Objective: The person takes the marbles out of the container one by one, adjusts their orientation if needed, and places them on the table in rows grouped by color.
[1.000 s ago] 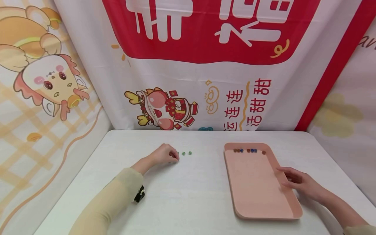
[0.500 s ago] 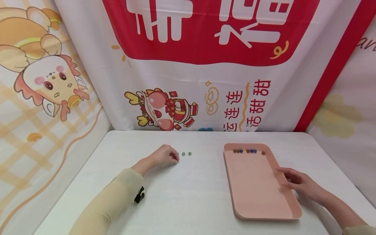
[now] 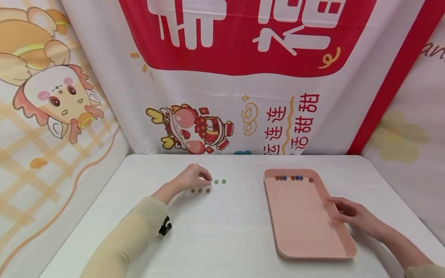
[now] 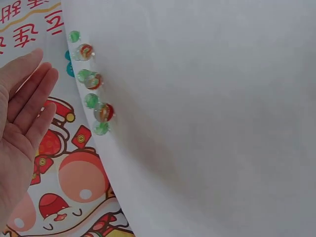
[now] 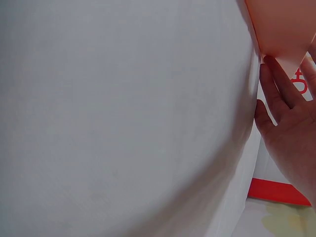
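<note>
Green marbles [image 3: 216,182] sit in a row on the tabletop [image 3: 229,227], left of centre in the frame, with three reddish-brown marbles [image 3: 200,190] lined up just in front. The left grip [image 3: 190,178] is released, its fingers loosely extended near the rows with no marble seen between them; whether a fingertip touches one, I cannot tell. At the right of the frame, the right grip [image 3: 363,219] holds the side rim of the pink tray [image 3: 302,220], where seven brown and blue marbles [image 3: 297,178] lie along the far end. Working among marbles this close calls for fingertips coming straight down on one at a time, lightly, since a brushed neighbour would likely roll; a steady hold on the tray should spare its row. As for writing, the banner [image 3: 187,83] carries large white Chinese characters on red, cut off at the top, and smaller red characters [image 3: 276,119], where 连连 and 甜甜 can be read. At upper right, dark letters [image 3: 432,50] show "an". No brand shows on tray or marbles.
</note>
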`<action>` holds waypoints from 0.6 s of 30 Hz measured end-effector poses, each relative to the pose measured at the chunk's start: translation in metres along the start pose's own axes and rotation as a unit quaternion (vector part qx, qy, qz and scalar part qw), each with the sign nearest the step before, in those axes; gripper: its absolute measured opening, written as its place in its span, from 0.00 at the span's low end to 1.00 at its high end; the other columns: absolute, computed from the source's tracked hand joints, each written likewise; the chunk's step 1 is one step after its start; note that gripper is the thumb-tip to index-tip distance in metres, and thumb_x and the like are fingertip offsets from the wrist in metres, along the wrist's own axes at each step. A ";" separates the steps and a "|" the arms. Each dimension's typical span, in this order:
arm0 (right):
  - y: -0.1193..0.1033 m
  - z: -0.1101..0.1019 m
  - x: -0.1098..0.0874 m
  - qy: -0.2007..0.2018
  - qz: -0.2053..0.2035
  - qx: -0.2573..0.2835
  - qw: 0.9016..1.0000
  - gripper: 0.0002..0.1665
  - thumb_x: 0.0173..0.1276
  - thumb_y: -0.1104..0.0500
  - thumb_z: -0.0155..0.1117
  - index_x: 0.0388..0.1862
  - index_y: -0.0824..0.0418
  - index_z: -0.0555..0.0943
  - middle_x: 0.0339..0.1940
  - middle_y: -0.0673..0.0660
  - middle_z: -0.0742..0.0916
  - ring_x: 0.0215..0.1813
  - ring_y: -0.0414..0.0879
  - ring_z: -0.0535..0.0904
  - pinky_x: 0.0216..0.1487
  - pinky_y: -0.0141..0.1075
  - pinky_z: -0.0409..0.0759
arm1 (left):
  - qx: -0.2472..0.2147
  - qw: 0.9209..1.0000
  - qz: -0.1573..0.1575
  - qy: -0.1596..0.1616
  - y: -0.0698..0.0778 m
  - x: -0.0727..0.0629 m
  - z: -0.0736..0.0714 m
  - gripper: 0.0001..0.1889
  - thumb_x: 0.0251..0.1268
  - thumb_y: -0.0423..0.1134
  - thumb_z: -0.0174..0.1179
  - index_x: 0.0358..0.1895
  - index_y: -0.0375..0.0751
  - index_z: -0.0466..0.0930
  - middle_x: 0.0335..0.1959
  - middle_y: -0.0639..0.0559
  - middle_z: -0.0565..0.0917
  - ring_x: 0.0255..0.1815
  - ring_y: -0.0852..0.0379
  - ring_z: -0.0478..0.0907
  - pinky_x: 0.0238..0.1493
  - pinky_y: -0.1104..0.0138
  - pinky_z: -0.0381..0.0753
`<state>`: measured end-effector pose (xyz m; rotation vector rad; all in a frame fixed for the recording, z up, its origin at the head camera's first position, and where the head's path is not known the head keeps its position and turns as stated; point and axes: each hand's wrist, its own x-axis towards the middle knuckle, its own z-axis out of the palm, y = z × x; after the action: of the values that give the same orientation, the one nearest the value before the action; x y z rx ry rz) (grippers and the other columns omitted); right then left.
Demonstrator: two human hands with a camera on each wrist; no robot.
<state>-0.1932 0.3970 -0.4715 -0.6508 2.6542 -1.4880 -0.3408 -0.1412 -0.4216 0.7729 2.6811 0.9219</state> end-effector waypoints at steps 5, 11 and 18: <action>-0.001 0.000 0.000 0.002 0.001 -0.005 1.000 0.28 0.67 0.69 0.62 0.65 0.70 0.71 0.57 0.36 0.78 0.55 0.26 0.73 0.49 0.22 0.74 | 0.000 1.000 0.029 0.007 0.010 0.006 -0.004 0.09 0.62 0.38 0.68 0.42 0.40 0.87 0.34 0.60 0.85 0.41 0.59 0.79 0.52 0.59 0.77; -0.001 -0.001 0.000 0.001 0.014 -0.011 1.000 0.28 0.67 0.68 0.63 0.66 0.70 0.70 0.57 0.36 0.78 0.55 0.25 0.73 0.48 0.22 0.74 | -0.001 0.998 0.061 -0.003 0.028 0.020 -0.003 0.06 0.63 0.39 0.67 0.41 0.45 0.87 0.35 0.60 0.85 0.40 0.61 0.80 0.47 0.64 0.79; 0.000 0.000 0.000 0.004 0.008 -0.013 1.000 0.28 0.67 0.68 0.63 0.65 0.71 0.70 0.57 0.37 0.79 0.54 0.26 0.73 0.48 0.22 0.73 | 0.013 0.994 0.100 -0.032 0.053 0.045 0.006 0.06 0.64 0.40 0.66 0.42 0.48 0.86 0.37 0.62 0.84 0.42 0.63 0.79 0.49 0.64 0.77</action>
<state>-0.1938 0.3970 -0.4717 -0.6261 2.6825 -1.4583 -0.3546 -0.0781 -0.3943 1.0744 2.6009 0.8915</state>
